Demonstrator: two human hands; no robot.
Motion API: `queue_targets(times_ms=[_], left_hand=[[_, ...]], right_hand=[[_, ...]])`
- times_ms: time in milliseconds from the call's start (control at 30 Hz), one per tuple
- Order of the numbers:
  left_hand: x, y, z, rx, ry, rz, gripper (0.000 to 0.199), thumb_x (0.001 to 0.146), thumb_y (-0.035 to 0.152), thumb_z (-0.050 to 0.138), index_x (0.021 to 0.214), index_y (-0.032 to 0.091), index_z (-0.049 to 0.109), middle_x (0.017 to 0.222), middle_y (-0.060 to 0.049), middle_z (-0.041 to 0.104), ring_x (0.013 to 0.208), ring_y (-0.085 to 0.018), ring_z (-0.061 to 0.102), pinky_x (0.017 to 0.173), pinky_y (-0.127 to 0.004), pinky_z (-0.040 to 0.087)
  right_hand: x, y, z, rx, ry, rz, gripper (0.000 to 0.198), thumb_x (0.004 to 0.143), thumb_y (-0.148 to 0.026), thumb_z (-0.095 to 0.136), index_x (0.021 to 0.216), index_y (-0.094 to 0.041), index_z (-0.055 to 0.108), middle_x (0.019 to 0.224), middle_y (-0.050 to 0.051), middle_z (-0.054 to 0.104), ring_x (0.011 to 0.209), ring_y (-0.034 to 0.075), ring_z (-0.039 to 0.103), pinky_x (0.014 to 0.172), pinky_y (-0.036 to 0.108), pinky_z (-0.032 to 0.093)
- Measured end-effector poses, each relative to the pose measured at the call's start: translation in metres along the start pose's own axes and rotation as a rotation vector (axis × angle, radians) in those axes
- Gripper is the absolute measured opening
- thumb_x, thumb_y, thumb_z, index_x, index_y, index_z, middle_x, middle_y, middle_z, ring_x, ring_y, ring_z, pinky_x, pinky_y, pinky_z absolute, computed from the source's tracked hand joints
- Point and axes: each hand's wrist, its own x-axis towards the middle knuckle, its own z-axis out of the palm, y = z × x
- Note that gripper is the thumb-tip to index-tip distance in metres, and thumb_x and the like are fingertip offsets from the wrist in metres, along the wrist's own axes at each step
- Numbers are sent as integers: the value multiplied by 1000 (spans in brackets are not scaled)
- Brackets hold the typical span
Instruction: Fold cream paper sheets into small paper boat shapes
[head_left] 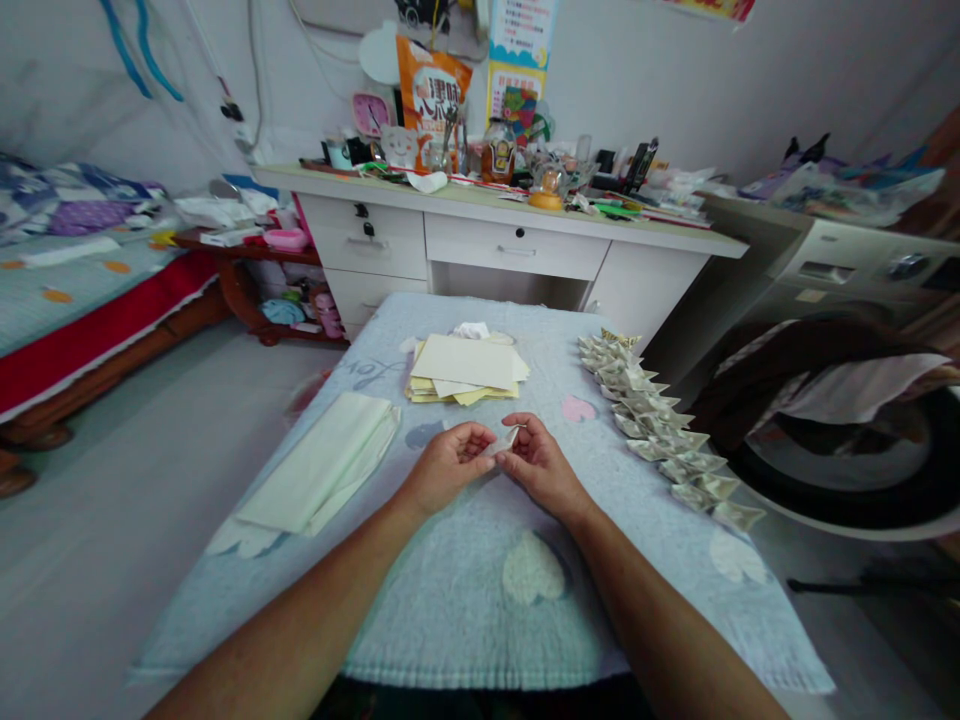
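Pale pointed folded paper piece (505,441) sat pinched between my left hand (450,462) and right hand (543,466), its long axis slanting away rightward.

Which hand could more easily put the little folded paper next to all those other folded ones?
Probably the right hand: the line of folded papers lies on its side. The left hand is farther away. Both hold the little folded paper.
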Motion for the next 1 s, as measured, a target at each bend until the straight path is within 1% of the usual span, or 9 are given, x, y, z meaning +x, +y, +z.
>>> queue_targets(times_ms=[67, 167, 267, 400, 600, 700, 800, 900, 1000], left_hand=[[0, 2, 0, -16, 0, -14, 25, 70, 24, 70, 92, 15, 61, 83, -2, 64, 79, -15, 61, 74, -27, 47], [-1, 2, 0, -29, -32, -37, 25, 71, 25, 69, 93, 15, 61, 83, -2, 64, 77, -14, 61, 74, -27, 48], [0, 0, 1, -55, -50, -41, 25, 72, 25, 69, 92, 15, 61, 83, -3, 65, 79, -15, 62, 76, -29, 48], [0, -1, 2, -76, -39, -48, 24, 71, 24, 69, 92, 15, 61, 84, -4, 66, 81, -16, 64, 79, -31, 49], [-1, 0, 3, -91, -12, -75, 27, 69, 26, 71, 91, 14, 61, 85, -4, 66, 79, -15, 65, 77, -29, 50], [-1, -1, 3, -97, 0, -78, 33, 68, 27, 72, 98, 14, 63, 88, -4, 67, 81, -16, 65, 78, -30, 51], [-2, -1, 4, -94, -20, -92, 40, 70, 28, 71, 107, 14, 63, 91, -5, 69, 82, -17, 67, 79, -31, 52], [-3, 1, 4, -74, -39, -97, 37, 72, 30, 70, 105, 13, 65, 91, -6, 71, 81, -19, 68, 78, -33, 52], [-4, 4, 4, -64, -26, -84, 35, 72, 30, 70, 103, 13, 66, 90, -6, 72, 79, -20, 69, 77, -32, 53]], right_hand=[[0, 2, 0, 9, -8, 3, 45, 77, -33, 69, 113, -25, 43, 71, -6, 47, 60, 9, 45, 54, 20, 35], [0, 4, 0, 25, -22, -4, 42, 79, -32, 68, 113, -24, 44, 69, -7, 46, 57, 9, 43, 52, 20, 33], [-1, 6, -1, 33, -35, -17, 41, 80, -31, 67, 114, -24, 44, 73, -5, 48, 61, 10, 45, 54, 20, 33], [-1, 6, 0, 13, -35, -19, 41, 81, -30, 66, 115, -25, 43, 77, -4, 50, 65, 10, 46, 57, 21, 35], [0, 3, 1, 24, -32, -36, 40, 81, -29, 66, 114, -25, 43, 76, -4, 50, 64, 10, 46, 60, 23, 35], [0, 2, 1, 33, -29, -34, 42, 80, -29, 67, 114, -24, 43, 74, -5, 48, 63, 10, 45, 58, 22, 34], [0, 1, 2, 21, -22, -29, 43, 79, -30, 67, 113, -25, 42, 72, -6, 47, 61, 10, 45, 57, 21, 34], [-1, 0, 2, 17, -28, -25, 44, 79, -30, 67, 114, -25, 41, 74, -5, 48, 64, 11, 47, 58, 22, 36], [-1, -1, 2, 17, -32, -25, 44, 78, -30, 67, 114, -25, 41, 74, -5, 49, 64, 11, 47, 58, 22, 36]])
